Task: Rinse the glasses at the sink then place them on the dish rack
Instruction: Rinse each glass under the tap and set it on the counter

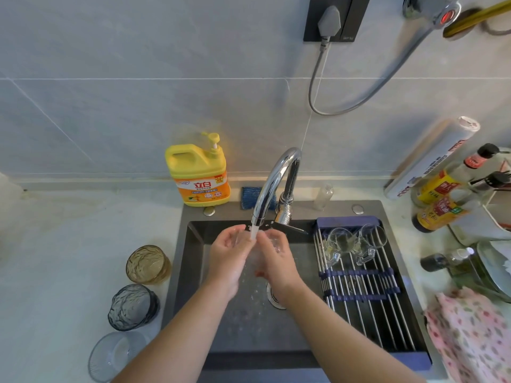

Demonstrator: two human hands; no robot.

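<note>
**Operator:** What could be going wrong for me from here?

**Spotter:** You are working both hands in the stream from the tap [265,194], over the sink [193,272]. Your left hand [228,252] and right hand [276,254] are curling in toward each other, close together. Something clear is glinting by your right fingers. I cannot tell whether that is a glass or only water, so I cannot tell what either hand is holding. If it is a glass, wet fingers are making it slippery, and a slip would be dropping it onto the hard basin.

**Operator:** Where are the glasses sitting?

**Spotter:** Three are waiting on the tabletop along the sink's left edge, apart from your hands: an amber glass [148,264], a grey glass [132,306], and a clear glass [116,355] at the tabletop's near edge. That last one is sitting just beside your left forearm, so a swinging elbow could be knocking it off. Two more are resting at the far end of the dish rack [367,299], near your right hand: the inner glass [340,240] and the outer glass [372,236].
</note>
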